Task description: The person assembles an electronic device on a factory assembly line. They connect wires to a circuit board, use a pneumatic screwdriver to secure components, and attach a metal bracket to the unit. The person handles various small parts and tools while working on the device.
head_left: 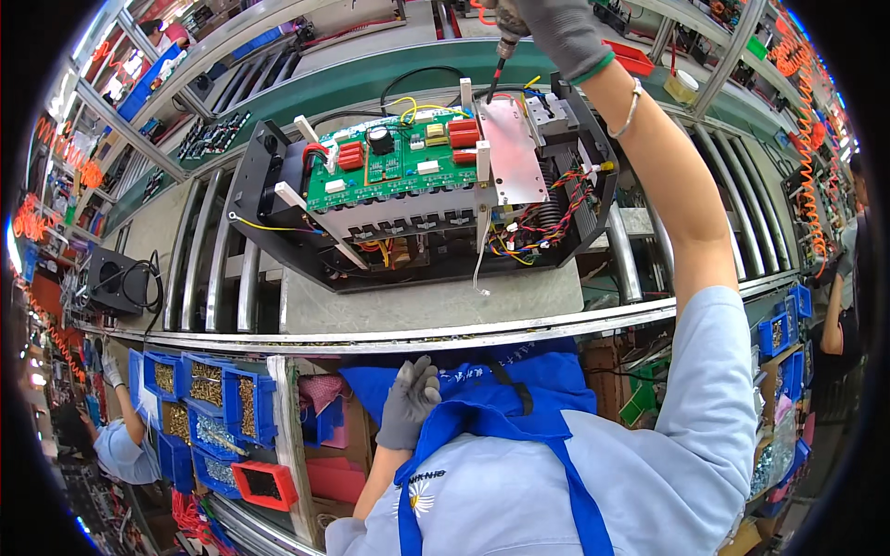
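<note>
Overhead, the right hand [547,28] grips a screwdriver [501,60] tip-down at the far edge of the open machine [417,195], while the left hand [408,403] rests loosely curled, empty, against the apron [501,408] on the machine's near side.

A factory line fills the view: a green conveyor belt [371,79] curves across the top, steel rollers [218,269] run beneath it. Blue parts bins [209,394] crowd the lower left beside a red tray [264,484]. Orange coiled hoses [805,69] dangle at the right, metal shelving [120,111] climbs the left.
</note>
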{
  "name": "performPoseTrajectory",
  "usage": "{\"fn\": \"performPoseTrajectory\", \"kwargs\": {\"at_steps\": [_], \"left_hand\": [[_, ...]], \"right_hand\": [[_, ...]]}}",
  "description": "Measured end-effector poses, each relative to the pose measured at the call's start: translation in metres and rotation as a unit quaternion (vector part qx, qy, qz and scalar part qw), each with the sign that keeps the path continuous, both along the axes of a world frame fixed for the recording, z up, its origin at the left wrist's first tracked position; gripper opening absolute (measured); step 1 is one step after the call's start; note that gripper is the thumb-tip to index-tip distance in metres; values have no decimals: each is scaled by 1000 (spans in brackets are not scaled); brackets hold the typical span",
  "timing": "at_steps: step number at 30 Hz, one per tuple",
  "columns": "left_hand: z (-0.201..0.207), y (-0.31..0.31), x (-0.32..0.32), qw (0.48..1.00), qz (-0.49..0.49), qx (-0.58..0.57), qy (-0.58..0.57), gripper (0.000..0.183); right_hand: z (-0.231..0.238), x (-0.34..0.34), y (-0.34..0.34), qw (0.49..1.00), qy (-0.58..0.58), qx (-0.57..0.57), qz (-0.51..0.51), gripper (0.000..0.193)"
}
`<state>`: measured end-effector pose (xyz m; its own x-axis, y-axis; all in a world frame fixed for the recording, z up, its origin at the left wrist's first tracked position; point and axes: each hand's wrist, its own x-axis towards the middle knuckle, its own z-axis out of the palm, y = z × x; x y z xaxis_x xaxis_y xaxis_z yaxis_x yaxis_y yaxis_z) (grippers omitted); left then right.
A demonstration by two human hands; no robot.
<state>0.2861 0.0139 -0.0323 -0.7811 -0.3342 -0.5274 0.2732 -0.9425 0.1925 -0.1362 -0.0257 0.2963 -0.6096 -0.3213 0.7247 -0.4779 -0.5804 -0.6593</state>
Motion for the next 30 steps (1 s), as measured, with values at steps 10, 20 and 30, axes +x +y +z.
{"fn": "performPoseTrajectory", "kwargs": {"at_steps": [10, 20, 30], "left_hand": [[-6, -1, -15, 999, -10, 2, 37, 34], [-14, -1, -30, 996, -45, 19, 75, 34], [4, 2, -2, 999, 28, -25, -9, 38]], "right_hand": [[-29, -14, -33, 998, 40, 3, -48, 13], [-23, -14, -31, 995, -42, 86, -10, 14], [-38, -52, -44, 967, -15, 255, -17, 24]]}}
